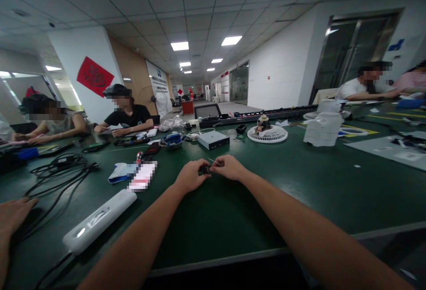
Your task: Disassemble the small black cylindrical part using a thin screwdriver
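Counter, dark green and smooth, fills the foreground, and a person's two bare hands meet near its middle. The left hand has its fingers closed around a small dark rounded object; the right hand pinches a thin pale stick just beside it. From the hands, a flat silver-grey rectangular box sits at 12 o'clock, and a round white slatted plastic grille at 2 o'clock. A long white rounded plastic bar lies at 8 o'clock, and loosely coiled black cable at 9 o'clock.
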A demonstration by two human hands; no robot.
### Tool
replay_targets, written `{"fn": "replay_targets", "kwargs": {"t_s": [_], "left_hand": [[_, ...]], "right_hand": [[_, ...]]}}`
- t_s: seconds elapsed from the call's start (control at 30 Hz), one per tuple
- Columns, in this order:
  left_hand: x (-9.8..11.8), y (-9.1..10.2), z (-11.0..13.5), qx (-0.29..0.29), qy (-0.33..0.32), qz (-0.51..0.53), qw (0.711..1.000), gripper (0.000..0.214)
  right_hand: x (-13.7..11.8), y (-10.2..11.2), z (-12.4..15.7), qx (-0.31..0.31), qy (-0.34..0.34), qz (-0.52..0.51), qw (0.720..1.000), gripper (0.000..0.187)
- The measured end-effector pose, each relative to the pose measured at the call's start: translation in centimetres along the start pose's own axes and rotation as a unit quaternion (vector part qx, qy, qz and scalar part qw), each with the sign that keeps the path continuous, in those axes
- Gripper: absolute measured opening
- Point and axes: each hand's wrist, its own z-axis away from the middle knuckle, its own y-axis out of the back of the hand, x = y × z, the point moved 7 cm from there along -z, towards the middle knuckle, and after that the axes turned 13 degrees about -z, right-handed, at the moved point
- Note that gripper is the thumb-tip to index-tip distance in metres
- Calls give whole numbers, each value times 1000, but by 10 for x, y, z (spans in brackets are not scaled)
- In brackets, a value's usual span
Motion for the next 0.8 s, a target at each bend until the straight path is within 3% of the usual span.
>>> {"fn": "replay_targets", "kwargs": {"t_s": [0.2,0.33,0.43,0.6,0.8], "left_hand": [[0,4,0,21,2,-1,1000,28],[3,0,1,-1,-8,-6,1000,28],[9,-6,2,-35,-34,-22,999,28],[12,-10,2,-52,-50,-27,997,28],[11,-7,2,-40,-39,-22,998,32]], "right_hand": [[-11,8,1,63,8,62,996,25],[-5,-1,-2,-20,12,-6,1000,15],[8,-8,-2,-89,-34,-84,992,14],[17,-12,0,-134,-65,-138,979,12],[9,-3,1,-59,-52,-24,997,16]]}}
